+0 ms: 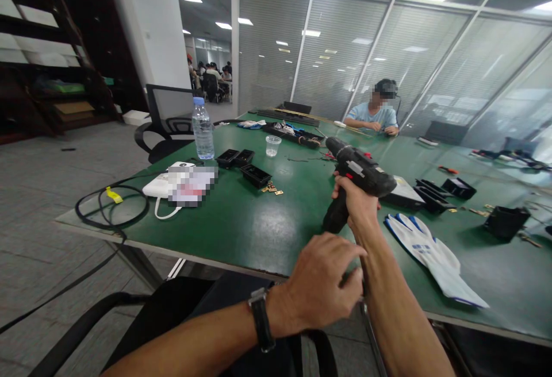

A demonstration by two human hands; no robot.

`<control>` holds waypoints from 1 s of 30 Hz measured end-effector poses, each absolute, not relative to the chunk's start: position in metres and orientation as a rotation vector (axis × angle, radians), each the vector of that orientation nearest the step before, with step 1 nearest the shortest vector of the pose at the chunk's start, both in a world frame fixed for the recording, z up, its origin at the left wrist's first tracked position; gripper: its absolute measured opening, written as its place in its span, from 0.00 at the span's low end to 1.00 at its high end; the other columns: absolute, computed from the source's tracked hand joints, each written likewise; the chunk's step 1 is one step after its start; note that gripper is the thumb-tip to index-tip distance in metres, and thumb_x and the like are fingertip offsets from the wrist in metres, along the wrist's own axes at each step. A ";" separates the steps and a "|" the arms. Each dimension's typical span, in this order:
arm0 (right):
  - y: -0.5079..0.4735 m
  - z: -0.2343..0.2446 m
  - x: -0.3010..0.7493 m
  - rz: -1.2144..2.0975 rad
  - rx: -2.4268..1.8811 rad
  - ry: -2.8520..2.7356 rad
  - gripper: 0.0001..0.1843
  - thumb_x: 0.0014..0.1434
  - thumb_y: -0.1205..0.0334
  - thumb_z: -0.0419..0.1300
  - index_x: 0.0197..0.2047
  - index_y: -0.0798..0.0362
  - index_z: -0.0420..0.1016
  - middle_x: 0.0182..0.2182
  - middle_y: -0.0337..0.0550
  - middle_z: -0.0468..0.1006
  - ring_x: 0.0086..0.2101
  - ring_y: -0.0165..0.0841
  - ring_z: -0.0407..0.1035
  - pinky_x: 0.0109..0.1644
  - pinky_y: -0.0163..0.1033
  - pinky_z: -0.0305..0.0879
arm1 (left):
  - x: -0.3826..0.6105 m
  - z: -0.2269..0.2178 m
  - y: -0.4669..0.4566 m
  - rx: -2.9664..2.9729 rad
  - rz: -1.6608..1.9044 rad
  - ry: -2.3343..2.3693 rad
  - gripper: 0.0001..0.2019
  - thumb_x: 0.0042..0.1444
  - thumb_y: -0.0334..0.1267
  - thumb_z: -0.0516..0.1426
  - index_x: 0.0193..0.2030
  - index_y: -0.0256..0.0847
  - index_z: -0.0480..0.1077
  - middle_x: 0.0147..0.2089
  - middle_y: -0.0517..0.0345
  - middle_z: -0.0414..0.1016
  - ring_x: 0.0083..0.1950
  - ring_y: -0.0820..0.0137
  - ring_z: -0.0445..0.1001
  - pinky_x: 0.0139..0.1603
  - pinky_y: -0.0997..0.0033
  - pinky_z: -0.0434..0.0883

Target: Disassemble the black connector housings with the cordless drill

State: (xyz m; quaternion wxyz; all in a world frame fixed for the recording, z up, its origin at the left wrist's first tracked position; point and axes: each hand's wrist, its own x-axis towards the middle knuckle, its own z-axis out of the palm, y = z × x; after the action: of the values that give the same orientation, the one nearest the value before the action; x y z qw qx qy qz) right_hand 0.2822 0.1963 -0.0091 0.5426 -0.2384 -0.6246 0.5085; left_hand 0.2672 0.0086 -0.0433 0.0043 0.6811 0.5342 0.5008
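Right hand (356,204) clamped round black plastic cordless drill (364,171) grip; left hand (321,285) half-curled against right forearm (388,291), contents unclear.

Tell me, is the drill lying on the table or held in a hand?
Held. The right hand wraps the handle of the drill, which stands upright; whether its base touches the table, I cannot tell.
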 end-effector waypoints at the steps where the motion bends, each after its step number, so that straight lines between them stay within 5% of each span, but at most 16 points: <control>1: 0.197 -0.009 0.282 1.190 -0.558 -1.491 0.11 0.50 0.61 0.65 0.38 0.55 0.80 0.20 0.34 0.72 0.19 0.28 0.65 0.23 0.34 0.61 | 0.248 -0.040 0.009 2.004 1.636 1.781 0.13 0.61 0.34 0.56 0.53 0.42 0.68 0.50 0.52 0.76 0.52 0.64 0.73 0.57 0.58 0.72; 9: 0.189 -0.011 0.278 1.115 -0.551 -1.634 0.13 0.52 0.58 0.64 0.40 0.55 0.80 0.19 0.35 0.74 0.19 0.30 0.66 0.25 0.37 0.64 | 0.064 -0.034 0.033 0.946 1.561 2.726 0.33 0.54 0.56 0.62 0.59 0.35 0.64 0.62 0.32 0.65 0.62 0.48 0.69 0.59 0.51 0.68; 15: 0.184 -0.013 0.278 1.070 -0.550 -1.742 0.10 0.53 0.60 0.64 0.38 0.55 0.81 0.19 0.35 0.74 0.19 0.30 0.66 0.26 0.37 0.65 | 0.023 -0.043 0.057 0.696 1.380 2.752 0.29 0.40 0.60 0.67 0.40 0.38 0.71 0.54 0.29 0.72 0.59 0.37 0.71 0.55 0.46 0.69; 21: 0.177 -0.010 0.280 1.019 -0.509 -1.896 0.06 0.54 0.62 0.62 0.34 0.54 0.80 0.19 0.35 0.73 0.20 0.30 0.68 0.29 0.37 0.66 | 0.033 -0.051 0.067 0.763 1.347 2.811 0.31 0.43 0.56 0.66 0.48 0.37 0.67 0.54 0.31 0.72 0.57 0.42 0.73 0.54 0.50 0.69; 26: 0.169 -0.003 0.282 1.022 -0.457 -1.947 0.05 0.54 0.61 0.62 0.31 0.53 0.77 0.18 0.34 0.72 0.20 0.29 0.67 0.28 0.37 0.65 | 0.037 -0.060 0.067 0.881 1.685 2.539 0.27 0.53 0.46 0.63 0.55 0.41 0.58 0.47 0.47 0.75 0.47 0.58 0.76 0.49 0.60 0.70; 30: 0.168 -0.004 0.284 0.991 -0.474 -1.988 0.08 0.55 0.59 0.63 0.26 0.52 0.73 0.18 0.35 0.72 0.20 0.30 0.66 0.28 0.37 0.64 | 0.036 -0.062 0.068 0.922 1.865 2.423 0.23 0.55 0.42 0.63 0.54 0.41 0.59 0.49 0.48 0.73 0.49 0.61 0.75 0.55 0.60 0.69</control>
State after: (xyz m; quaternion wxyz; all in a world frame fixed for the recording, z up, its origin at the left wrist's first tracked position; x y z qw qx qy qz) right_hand 0.2838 0.1682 -0.0035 0.4215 -0.1891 -0.7938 0.3956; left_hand 0.0357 0.0680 -0.0619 -0.0258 0.2886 0.7585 0.5837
